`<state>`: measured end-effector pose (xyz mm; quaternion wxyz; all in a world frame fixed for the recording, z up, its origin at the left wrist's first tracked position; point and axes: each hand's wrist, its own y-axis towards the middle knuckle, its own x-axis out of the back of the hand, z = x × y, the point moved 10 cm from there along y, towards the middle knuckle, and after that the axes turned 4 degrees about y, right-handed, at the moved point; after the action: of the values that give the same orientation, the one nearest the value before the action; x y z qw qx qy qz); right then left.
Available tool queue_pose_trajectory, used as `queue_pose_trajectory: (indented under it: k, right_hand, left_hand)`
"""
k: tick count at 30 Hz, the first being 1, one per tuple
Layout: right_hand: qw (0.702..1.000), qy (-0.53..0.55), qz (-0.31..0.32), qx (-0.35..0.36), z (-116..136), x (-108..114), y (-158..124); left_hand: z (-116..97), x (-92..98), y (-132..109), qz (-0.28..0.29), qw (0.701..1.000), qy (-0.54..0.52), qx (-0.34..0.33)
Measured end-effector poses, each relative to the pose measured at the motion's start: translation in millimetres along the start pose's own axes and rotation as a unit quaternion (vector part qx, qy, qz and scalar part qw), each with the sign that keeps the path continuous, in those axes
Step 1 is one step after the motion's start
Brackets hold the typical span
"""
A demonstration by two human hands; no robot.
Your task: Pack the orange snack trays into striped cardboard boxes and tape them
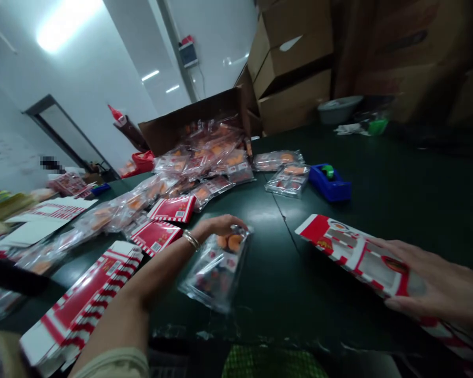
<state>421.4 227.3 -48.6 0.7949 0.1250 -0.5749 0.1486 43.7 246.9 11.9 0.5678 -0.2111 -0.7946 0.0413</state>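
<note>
From here I see a dark green table (284, 299) filling the scene, with stacked cardboard cartons (291, 68) beyond its far right edge and an open brown box (189, 123) at the far side. A heap of clear bags (205, 163) spills from that box toward me, and a stack of flat red-and-white boxes (90, 299) lies near left.

The main risk I judge is crowding: a careless sweep of the left arm could knock the stack or loose bags, and the slick plastic could slide on the table. The flat box (355, 252) could also buckle if pressed unevenly.

That box lies right of centre under my right hand (433, 278), its long axis running from far left to near right, red end pointing far left. Those fingers are open, spread across it. The bag (215, 273) sits near centre, its long axis pointing far right. My left hand (220, 228) curls over its far end; I cannot tell whether it is gripping.
</note>
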Motion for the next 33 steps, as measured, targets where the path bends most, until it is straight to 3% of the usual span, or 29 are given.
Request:
queue_pose_trajectory:
  k: [2, 4, 7, 10, 12, 15, 18, 20, 22, 24, 26, 30, 33]
  right_hand:
    - [1.000, 0.004, 0.028, -0.002, -5, -9, -4]
    - [1.000, 0.008, 0.028, 0.007, -8, -14, -10]
    - [0.997, 0.005, -0.022, 0.074, 13, -8, -24]
    - [0.986, -0.008, -0.040, 0.159, 58, 8, -40]
    - [0.982, -0.020, -0.036, 0.187, 86, 19, -46]
    - [0.975, -0.047, -0.045, 0.212, 114, 31, -51]
    - [0.967, -0.063, -0.053, 0.240, 127, 31, -54]
    - [0.961, -0.052, -0.060, 0.266, 133, 29, -55]
    - [0.954, -0.034, -0.065, 0.292, 141, 28, -55]
    - [0.947, -0.027, -0.060, 0.313, 150, 27, -52]
    - [0.942, -0.020, -0.048, 0.333, 160, 25, -47]
    - [0.937, -0.012, -0.018, 0.350, 173, 19, -31]
    - [0.938, -0.024, -0.007, 0.344, 178, 16, -21]
  left_hand:
    - [-25, -3.3, -3, -0.017, 0.999, 0.007, -0.037]
    - [-24, 0.1, -18, -0.066, 0.997, 0.009, -0.032]
    - [14, 8.9, -45, -0.114, 0.993, -0.007, 0.035]
    - [53, 4.7, -56, -0.092, 0.990, -0.048, 0.093]
    - [59, -5.4, -58, -0.065, 0.989, -0.085, 0.104]
    - [42, -21.0, -71, -0.047, 0.984, -0.141, 0.098]
    - [18, -40.2, -100, -0.034, 0.973, -0.211, 0.084]
    - [6, -59.1, -121, -0.010, 0.941, -0.331, 0.071]
    - [-5, -77.5, -137, 0.021, 0.885, -0.463, 0.047]
    - [-16, -88.4, -147, 0.054, 0.850, -0.524, 0.012]
    - [-23, -91.1, -149, 0.080, 0.854, -0.514, -0.021]
    - [-24, -78.8, -137, 0.084, 0.897, -0.431, -0.055]
    - [-15, -75.3, -127, 0.097, 0.878, -0.466, -0.048]
